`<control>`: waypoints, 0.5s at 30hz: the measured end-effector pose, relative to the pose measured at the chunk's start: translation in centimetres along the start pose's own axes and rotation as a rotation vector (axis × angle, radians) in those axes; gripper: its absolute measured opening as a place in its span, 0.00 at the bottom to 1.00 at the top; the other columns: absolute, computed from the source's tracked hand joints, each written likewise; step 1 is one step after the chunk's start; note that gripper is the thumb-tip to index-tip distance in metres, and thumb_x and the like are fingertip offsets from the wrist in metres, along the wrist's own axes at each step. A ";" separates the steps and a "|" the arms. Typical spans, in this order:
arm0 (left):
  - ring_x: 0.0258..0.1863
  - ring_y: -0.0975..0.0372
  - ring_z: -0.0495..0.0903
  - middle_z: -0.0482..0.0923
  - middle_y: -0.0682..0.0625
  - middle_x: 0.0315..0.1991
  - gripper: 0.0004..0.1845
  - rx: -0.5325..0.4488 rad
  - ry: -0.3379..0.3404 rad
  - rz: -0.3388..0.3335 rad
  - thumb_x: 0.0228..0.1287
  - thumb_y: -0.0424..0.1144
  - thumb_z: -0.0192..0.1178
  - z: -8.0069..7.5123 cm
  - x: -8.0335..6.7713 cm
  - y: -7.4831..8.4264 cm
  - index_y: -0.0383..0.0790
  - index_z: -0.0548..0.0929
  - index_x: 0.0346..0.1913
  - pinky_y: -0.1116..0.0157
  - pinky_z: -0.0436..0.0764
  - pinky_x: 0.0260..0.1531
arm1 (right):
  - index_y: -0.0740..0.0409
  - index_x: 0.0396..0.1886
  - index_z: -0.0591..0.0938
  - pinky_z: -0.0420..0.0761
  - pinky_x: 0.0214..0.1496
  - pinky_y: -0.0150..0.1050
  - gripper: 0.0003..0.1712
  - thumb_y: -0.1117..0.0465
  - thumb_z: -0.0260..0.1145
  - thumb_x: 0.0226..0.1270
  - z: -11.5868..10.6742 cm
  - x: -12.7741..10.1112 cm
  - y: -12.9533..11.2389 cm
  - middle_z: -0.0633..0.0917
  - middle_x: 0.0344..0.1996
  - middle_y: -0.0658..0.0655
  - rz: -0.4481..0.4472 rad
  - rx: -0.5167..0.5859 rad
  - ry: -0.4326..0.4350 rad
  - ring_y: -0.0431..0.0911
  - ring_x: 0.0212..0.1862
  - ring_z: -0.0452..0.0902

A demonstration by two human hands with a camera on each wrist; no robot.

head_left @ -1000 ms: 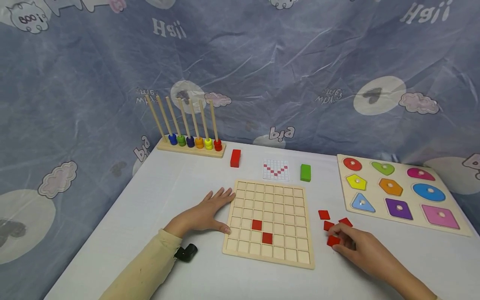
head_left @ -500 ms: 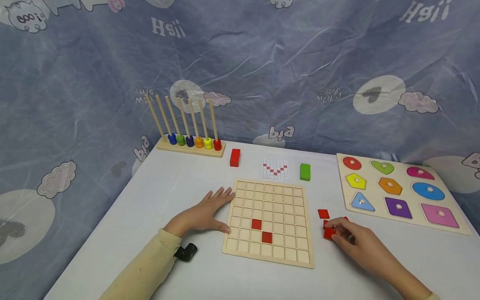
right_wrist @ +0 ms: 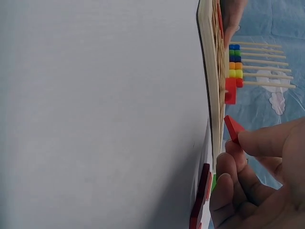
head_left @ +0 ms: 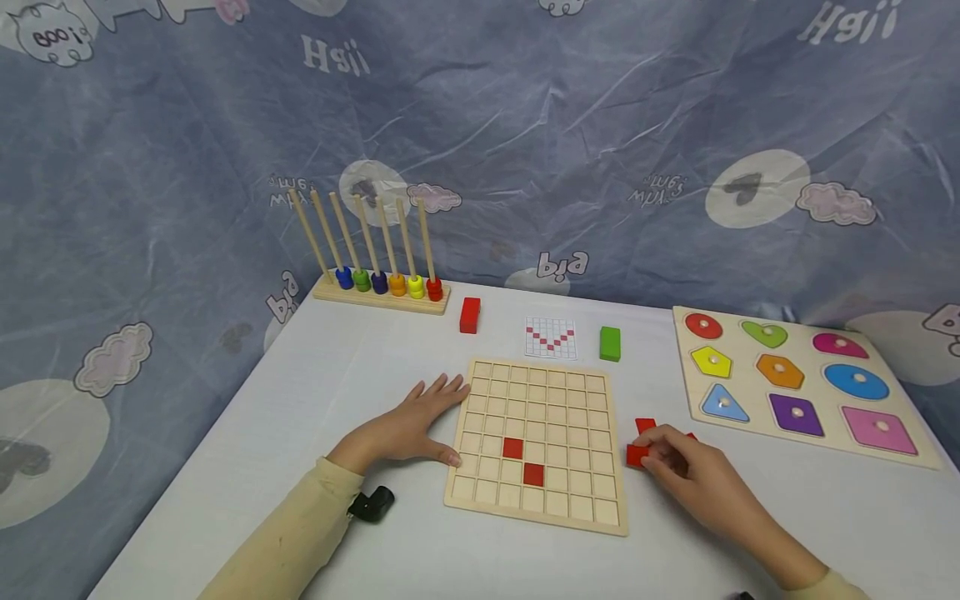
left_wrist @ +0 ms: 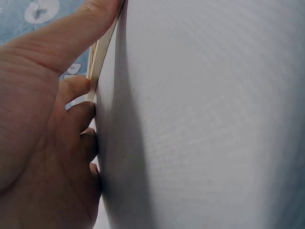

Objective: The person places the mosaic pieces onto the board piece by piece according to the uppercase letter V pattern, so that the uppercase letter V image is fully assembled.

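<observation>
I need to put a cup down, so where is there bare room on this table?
Bare cloth lies between the bead rack and the left hand, and along the near edge below the grid board. It is crowded by the right hand among red tiles.

The right hand (head_left: 693, 479) covers most of the loose red tiles (head_left: 645, 426) lying right of the grid board (head_left: 536, 379), so their count cannot be told, and its forearm runs off the near edge of the head view. The pattern card (head_left: 552, 338) at the far side is too small to read cell by cell. In the left wrist view only a thin sliver of the board's edge shows past the left hand (left_wrist: 43, 143), whose palm is cut off by the frame.
</observation>
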State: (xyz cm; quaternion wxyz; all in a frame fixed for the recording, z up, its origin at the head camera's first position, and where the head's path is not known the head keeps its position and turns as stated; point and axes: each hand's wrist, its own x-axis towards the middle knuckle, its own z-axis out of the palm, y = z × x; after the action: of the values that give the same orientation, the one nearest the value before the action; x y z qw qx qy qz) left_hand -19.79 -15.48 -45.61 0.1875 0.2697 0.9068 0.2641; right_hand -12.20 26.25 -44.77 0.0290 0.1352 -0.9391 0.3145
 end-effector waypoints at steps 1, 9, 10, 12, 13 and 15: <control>0.82 0.52 0.35 0.42 0.48 0.83 0.60 -0.001 0.000 -0.001 0.51 0.56 0.78 0.0 0.0 0.0 0.45 0.53 0.82 0.47 0.33 0.78 | 0.46 0.45 0.84 0.76 0.33 0.29 0.14 0.68 0.73 0.64 0.1 0.1 -0.1 0.78 0.28 0.41 0.000 0.003 0.003 0.36 0.32 0.72; 0.82 0.52 0.35 0.43 0.48 0.83 0.60 -0.005 0.001 -0.001 0.51 0.56 0.78 0.0 0.0 0.1 0.45 0.54 0.82 0.47 0.33 0.78 | 0.50 0.47 0.85 0.80 0.37 0.29 0.13 0.66 0.73 0.66 0.6 0.9 -1.1 0.84 0.31 0.43 -0.030 0.070 -0.012 0.35 0.33 0.76; 0.82 0.52 0.35 0.43 0.48 0.83 0.60 -0.005 0.001 0.001 0.51 0.56 0.78 -0.1 -0.1 0.1 0.45 0.54 0.82 0.47 0.33 0.78 | 0.50 0.47 0.85 0.80 0.37 0.29 0.13 0.66 0.73 0.65 0.6 1.0 -1.2 0.84 0.32 0.43 -0.031 0.076 -0.016 0.35 0.33 0.76; 0.82 0.51 0.35 0.43 0.47 0.83 0.60 -0.007 0.001 0.003 0.51 0.56 0.78 -0.1 -0.1 0.1 0.44 0.54 0.82 0.47 0.33 0.78 | 0.51 0.48 0.85 0.81 0.37 0.29 0.13 0.65 0.74 0.65 0.8 1.2 -1.4 0.84 0.32 0.43 -0.034 0.079 -0.022 0.34 0.33 0.76; 0.82 0.51 0.35 0.43 0.47 0.83 0.60 -0.007 0.001 0.005 0.51 0.55 0.78 -0.1 -0.1 0.1 0.44 0.54 0.82 0.47 0.33 0.78 | 0.50 0.47 0.85 0.80 0.37 0.29 0.13 0.65 0.74 0.65 0.9 1.3 -1.6 0.84 0.31 0.42 -0.035 0.077 -0.022 0.34 0.33 0.76; 0.82 0.51 0.35 0.43 0.47 0.83 0.60 -0.009 0.001 0.007 0.51 0.55 0.78 -0.1 -0.1 0.1 0.44 0.54 0.82 0.47 0.33 0.78 | 0.50 0.47 0.85 0.80 0.37 0.29 0.13 0.65 0.74 0.65 1.1 1.5 -1.8 0.83 0.30 0.41 -0.045 0.075 -0.017 0.34 0.33 0.76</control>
State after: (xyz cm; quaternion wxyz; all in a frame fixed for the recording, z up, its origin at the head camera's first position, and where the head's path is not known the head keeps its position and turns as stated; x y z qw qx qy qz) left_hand -19.72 -15.48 -45.42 0.1873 0.2719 0.9048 0.2688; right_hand -13.15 23.88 -44.40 0.0229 0.1601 -0.9236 0.3475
